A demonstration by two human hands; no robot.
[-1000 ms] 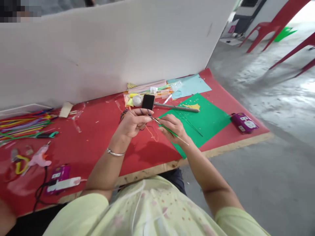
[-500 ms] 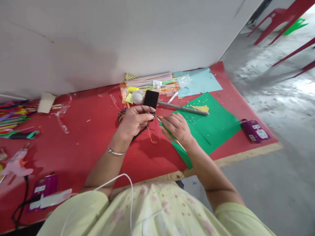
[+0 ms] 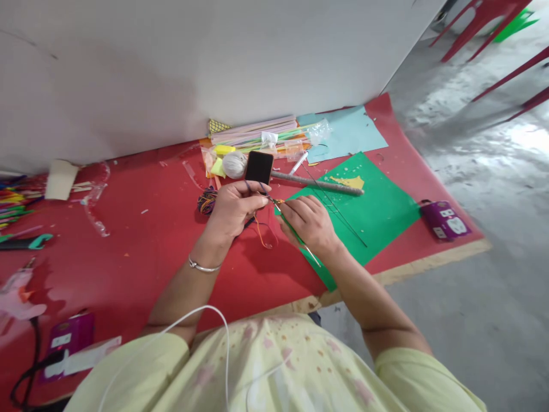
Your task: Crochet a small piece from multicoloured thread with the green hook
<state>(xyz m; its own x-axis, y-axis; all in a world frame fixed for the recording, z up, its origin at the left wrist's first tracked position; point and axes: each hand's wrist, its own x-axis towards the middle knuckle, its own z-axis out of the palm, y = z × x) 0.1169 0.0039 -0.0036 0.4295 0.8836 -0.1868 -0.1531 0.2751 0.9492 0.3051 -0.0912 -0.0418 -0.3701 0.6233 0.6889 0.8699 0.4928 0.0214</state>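
Note:
My right hand (image 3: pixel 311 220) is closed around a green-handled crochet hook (image 3: pixel 312 257), its tip pointing up and left towards my left hand. My left hand (image 3: pixel 234 209) is closed in a pinch on dark yarn (image 3: pixel 247 186), which loops over the fingers. The small stitched piece at the hook's tip is mostly hidden by my fingers. An orange yarn tail (image 3: pixel 259 232) dangles between the hands. Just left of my left hand lies a ball of multicoloured yarn (image 3: pixel 207 200). A dark phone (image 3: pixel 259 167) is directly behind the fingers.
Behind the hands are a pale yarn ball (image 3: pixel 234 165), pipe cleaners (image 3: pixel 257 129) and a long grey rod (image 3: pixel 319 183). A green sheet (image 3: pixel 377 214) and purple box (image 3: pixel 446 220) lie right. A pink glue gun (image 3: pixel 19 300) and second purple box (image 3: pixel 71 332) are left.
The view has shifted slightly, so table items sit a little further left and higher. Both hands keep nearly the same grip, with the hook's tip still by my left fingers.

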